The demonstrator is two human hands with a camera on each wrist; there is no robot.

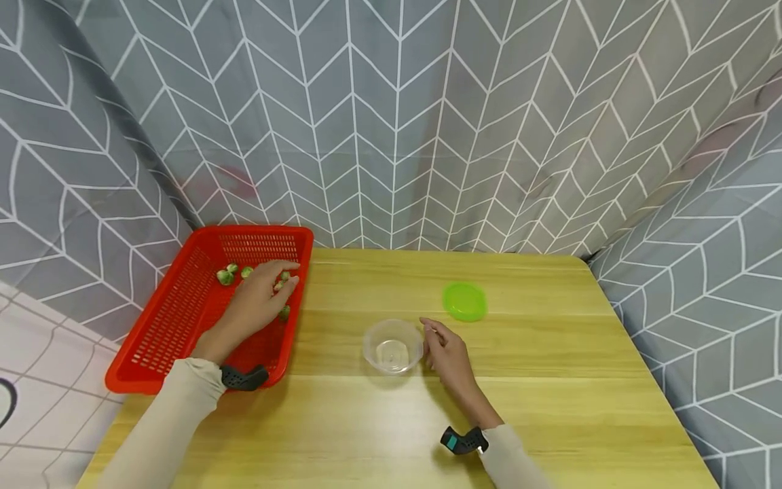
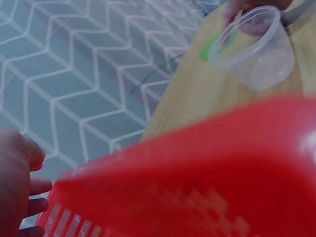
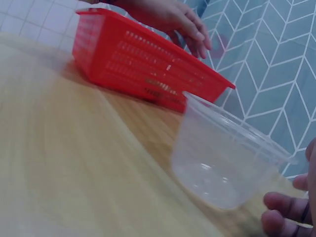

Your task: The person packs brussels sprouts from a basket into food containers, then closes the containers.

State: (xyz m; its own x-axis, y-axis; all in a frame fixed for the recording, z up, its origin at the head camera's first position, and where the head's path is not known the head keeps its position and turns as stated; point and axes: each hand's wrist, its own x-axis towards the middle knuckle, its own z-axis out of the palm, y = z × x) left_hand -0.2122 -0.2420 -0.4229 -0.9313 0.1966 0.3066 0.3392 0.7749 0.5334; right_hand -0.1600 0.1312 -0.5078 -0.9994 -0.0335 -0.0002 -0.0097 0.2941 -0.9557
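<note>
A red slotted plastic basket [image 1: 153, 319] stands at the left of the table, with several Brussels sprouts [image 1: 225, 277] lying near its far end. My left hand [image 1: 259, 295] hovers over them, thumb and fingers apart and nothing between them; it partly covers the sprouts. A clear round plastic container [image 1: 393, 348] sits upright at mid-table, its bottom bare. Beside its right wall is my right hand [image 1: 449, 356], fingers loosely bent and holding nothing. Whether those fingers touch the container, I cannot tell.
A bright green lid [image 1: 464, 301] lies flat behind the right hand. The wooden table [image 1: 550, 367] runs back to a grey chevron-patterned curtain [image 1: 391, 122], which also closes off both sides.
</note>
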